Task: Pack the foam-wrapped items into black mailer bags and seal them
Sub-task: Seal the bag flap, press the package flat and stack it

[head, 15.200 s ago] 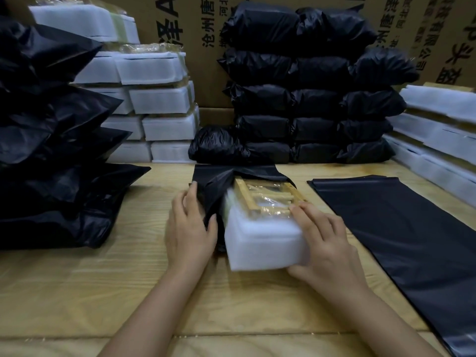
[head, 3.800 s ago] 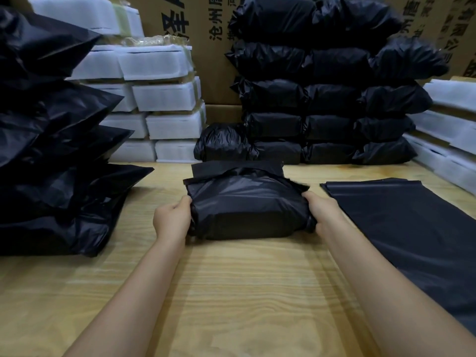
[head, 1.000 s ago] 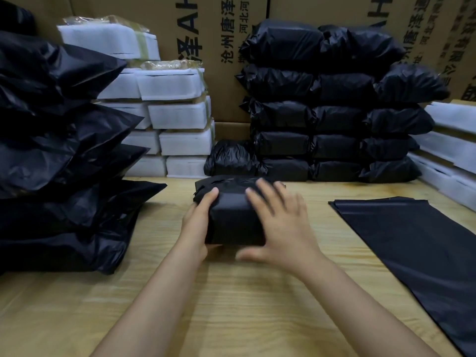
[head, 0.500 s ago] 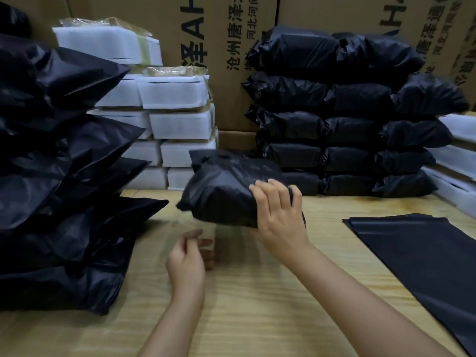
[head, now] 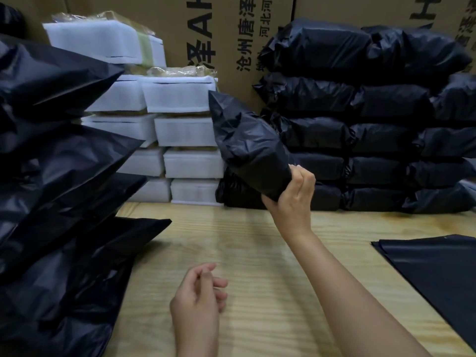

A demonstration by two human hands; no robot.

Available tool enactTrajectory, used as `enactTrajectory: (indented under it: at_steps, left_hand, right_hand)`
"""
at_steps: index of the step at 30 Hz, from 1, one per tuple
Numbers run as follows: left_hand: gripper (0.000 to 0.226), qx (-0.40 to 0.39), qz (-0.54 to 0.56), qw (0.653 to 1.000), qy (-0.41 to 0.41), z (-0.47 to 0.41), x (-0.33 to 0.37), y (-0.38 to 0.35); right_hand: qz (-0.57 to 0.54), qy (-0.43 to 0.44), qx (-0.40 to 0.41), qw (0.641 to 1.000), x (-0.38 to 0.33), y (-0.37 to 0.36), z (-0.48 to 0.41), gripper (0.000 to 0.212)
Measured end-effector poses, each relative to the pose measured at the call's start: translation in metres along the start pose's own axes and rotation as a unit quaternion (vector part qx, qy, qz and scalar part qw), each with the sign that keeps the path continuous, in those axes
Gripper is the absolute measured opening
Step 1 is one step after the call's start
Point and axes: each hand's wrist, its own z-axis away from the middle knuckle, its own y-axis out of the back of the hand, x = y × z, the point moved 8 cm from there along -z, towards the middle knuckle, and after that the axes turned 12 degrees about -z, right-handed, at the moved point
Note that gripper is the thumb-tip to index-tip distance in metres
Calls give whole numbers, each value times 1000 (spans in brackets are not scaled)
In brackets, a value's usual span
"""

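Right hand (head: 291, 195), arm extended forward and up from the lower right, fingers and thumb curled tight around the lower end of a packed black mailer bag (head: 248, 148); the bag is held clear above the wooden table (head: 257, 248), tilted, its free end pointing up and to the left, in front of the stack of foam-wrapped items (head: 180, 130). Left hand (head: 198, 297), low over the near table, fingers loosely curled, holding nothing. Background right: stacked sealed black parcels (head: 373, 124) against printed cardboard boxes (head: 231, 34). Left: a heap of black bags (head: 56, 176). Right edge: flat empty mailer bags (head: 435, 266) lying on the table.
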Motion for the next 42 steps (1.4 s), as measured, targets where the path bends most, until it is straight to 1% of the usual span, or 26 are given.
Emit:
enactTrajectory:
  at_steps: [5,8,12,14,17,20,23,26,32,35,39,42]
  left_hand:
    - [27,-5,-21,1000,-20,1,3,0]
    - [27,-8,-27,999,-21,1,4,0]
    - [27,-12,-33,999,-22,1,4,0]
    - [27,-13,-37,999,-24,1,4,-1]
    - [28,-15,-41,999,-26,1,4,-1]
    - [28,-16,-45,999,-26,0,3,-1]
    - [28,-18,-45,998,-28,1,4,-1]
    - [27,-21,-42,998,-29,1,5,-1]
    - [29,-16,-48,998,-33,3,5,-1]
    - [30,-13,-54,998,-32,2,4,-1]
    - [30,-10,-62,997,-40,3,6,-1]
    - [30,-13,-64,997,-42,2,7,-1]
  right_hand:
    - [-20,-7,-3,1000,14,1,8,79]
    - [-16,-33,10,999,13,-1,9,82]
    - [5,-69,31,997,4,-9,3,80]
    - [37,-57,20,997,-4,-17,-1,81]
    - [98,-26,-26,995,-10,-34,-1,87]
    - [149,-2,-47,988,-10,-45,1,92]
    - [175,24,-50,983,-10,-52,-1,86]
    - [182,16,-61,981,-6,-61,-9,84]
    - [199,1,-132,971,12,-82,-28,85]
    - [227,5,-204,952,27,-97,-32,87]
    - [262,36,-289,920,44,-118,-31,82]
    - [273,30,-310,910,55,-129,-34,82]
